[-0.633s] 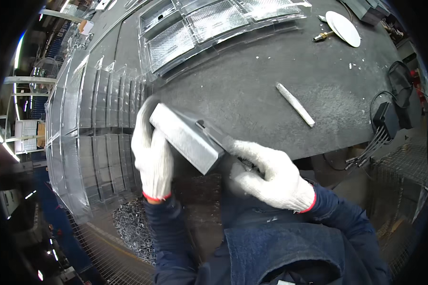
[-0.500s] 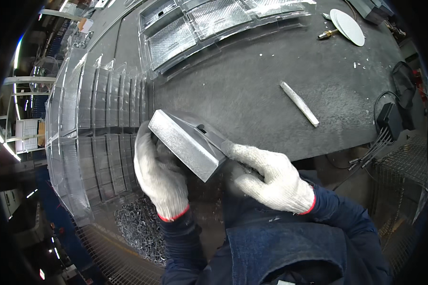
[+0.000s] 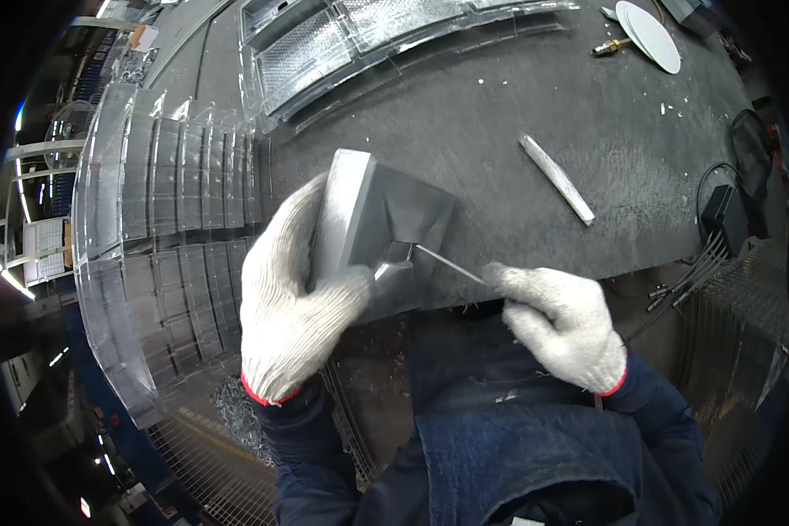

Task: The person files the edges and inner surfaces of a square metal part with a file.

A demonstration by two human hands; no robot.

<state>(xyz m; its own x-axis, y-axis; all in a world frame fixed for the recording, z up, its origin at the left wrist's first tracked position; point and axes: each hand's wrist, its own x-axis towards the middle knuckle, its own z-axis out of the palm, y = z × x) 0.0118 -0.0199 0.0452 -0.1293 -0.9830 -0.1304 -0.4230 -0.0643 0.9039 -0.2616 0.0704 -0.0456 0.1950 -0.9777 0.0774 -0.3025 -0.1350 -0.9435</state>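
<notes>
My left hand (image 3: 296,307), in a white knit glove with a red cuff, grips a grey metal block-like part (image 3: 416,202) from its left side. The part has slanted faces, and a small opening is visible near its lower edge. Between the gloved fingers of my right hand (image 3: 568,326) is a thin metal rod-like tool (image 3: 450,265), pinched at its right end. Its far tip meets the part beside the opening; how deep it goes I cannot tell. Both hands are near the front edge of the dark worktable (image 3: 394,123).
Nested clear plastic trays (image 3: 162,184) stand at the left. Another clear tray (image 3: 302,60) lies at the back. A whitish stick (image 3: 557,180), a white disc (image 3: 649,37) and a black box with cables (image 3: 721,215) are to the right. Metal scraps (image 3: 241,416) lie below left.
The part has been turned, so its recessed face now shows more. My right hand has moved right, away from the part, and the thin tool has come into sight.
</notes>
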